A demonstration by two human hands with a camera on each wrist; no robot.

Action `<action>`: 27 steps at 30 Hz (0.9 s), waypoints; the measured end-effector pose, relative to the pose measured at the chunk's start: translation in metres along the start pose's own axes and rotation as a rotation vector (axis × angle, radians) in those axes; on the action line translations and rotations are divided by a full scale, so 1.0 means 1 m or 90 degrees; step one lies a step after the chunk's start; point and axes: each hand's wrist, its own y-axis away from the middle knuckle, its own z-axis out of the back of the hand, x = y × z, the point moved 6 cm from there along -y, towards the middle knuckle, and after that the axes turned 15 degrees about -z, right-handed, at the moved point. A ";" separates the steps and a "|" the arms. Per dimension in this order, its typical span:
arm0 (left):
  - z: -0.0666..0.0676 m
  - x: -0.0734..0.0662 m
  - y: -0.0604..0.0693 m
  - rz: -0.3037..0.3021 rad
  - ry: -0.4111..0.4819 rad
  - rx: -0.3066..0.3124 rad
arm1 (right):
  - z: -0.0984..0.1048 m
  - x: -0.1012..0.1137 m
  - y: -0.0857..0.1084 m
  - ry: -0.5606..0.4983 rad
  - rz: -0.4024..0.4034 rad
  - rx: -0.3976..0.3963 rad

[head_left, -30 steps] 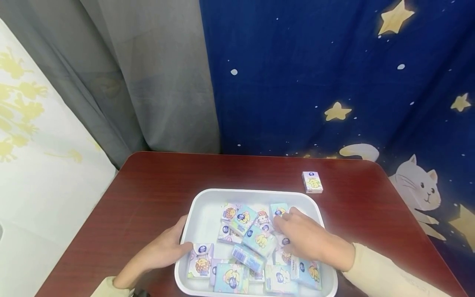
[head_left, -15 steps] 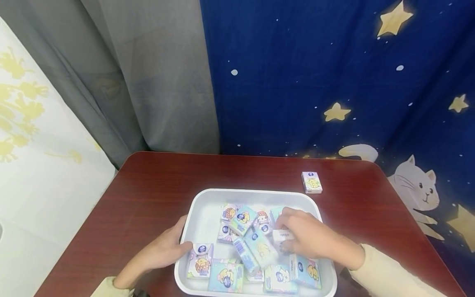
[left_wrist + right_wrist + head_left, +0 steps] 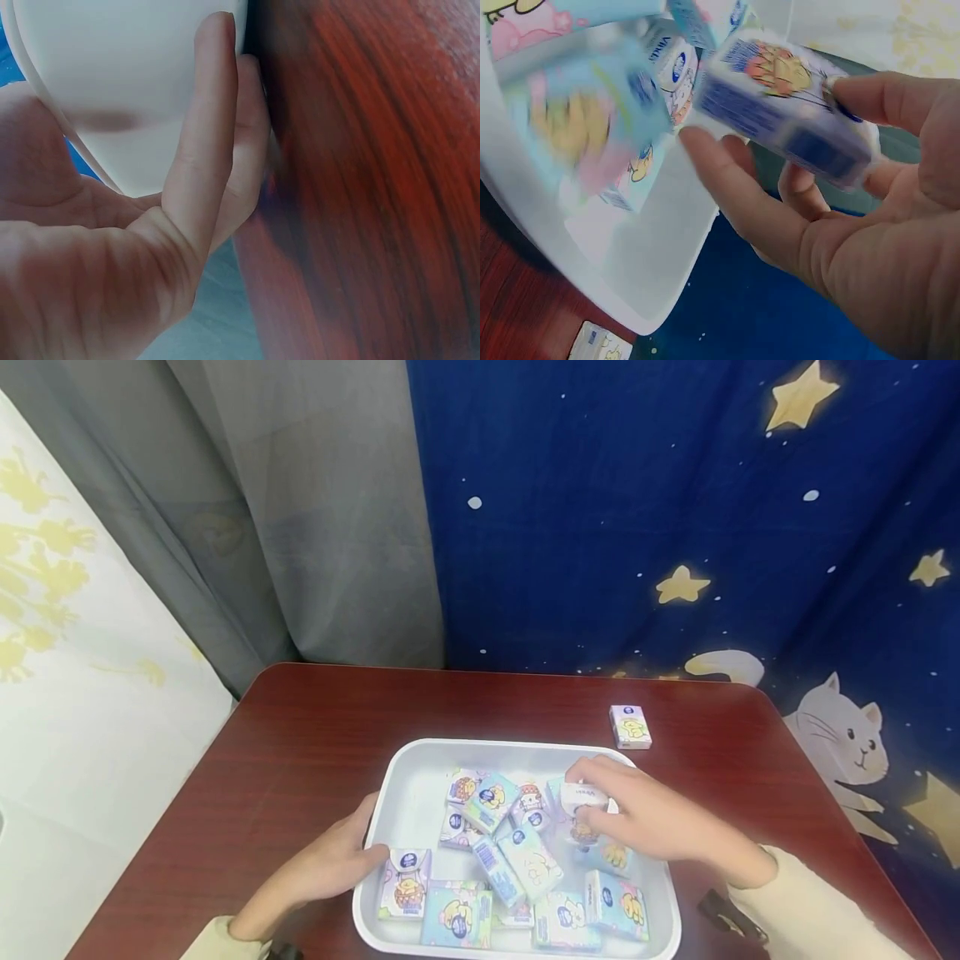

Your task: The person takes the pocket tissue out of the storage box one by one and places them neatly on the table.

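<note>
The packet [image 3: 799, 120] between the right fingers [image 3: 742, 201] looks wrapped in smooth, shiny plastic film, its finer texture blurred. The tray [image 3: 408, 802] against the left fingers [image 3: 210, 112] is smooth plastic with a soft sheen. Beneath those fingers, the table [image 3: 300, 743] shows polished wood grain. Beyond both hands' fingers hang matt cloth curtains [image 3: 337, 527].

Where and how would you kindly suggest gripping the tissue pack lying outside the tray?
I'd pinch the tissue pack by its long sides, coming from above: it appears to lie flat on the table, outside the tray, with nothing against either side.
</note>
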 end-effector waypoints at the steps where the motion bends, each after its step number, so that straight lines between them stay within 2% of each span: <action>1: 0.000 0.000 0.000 0.000 -0.001 0.000 | 0.002 -0.001 0.000 -0.006 -0.003 0.002; 5: 0.000 0.000 0.000 0.000 0.003 -0.001 | 0.009 -0.006 0.000 -0.031 -0.022 0.004; 12: -0.002 0.002 0.000 0.011 0.021 -0.005 | 0.018 -0.016 -0.001 -0.070 -0.091 0.004; 19: -0.002 0.002 0.001 0.014 0.024 -0.006 | 0.022 -0.035 -0.004 -0.186 -0.170 0.010; 22: -0.002 0.003 0.001 0.014 0.023 -0.006 | 0.026 -0.046 -0.005 -0.235 -0.192 -0.008; 27: -0.002 0.001 0.001 0.009 0.029 -0.006 | 0.034 -0.073 -0.008 -0.291 -0.222 -0.069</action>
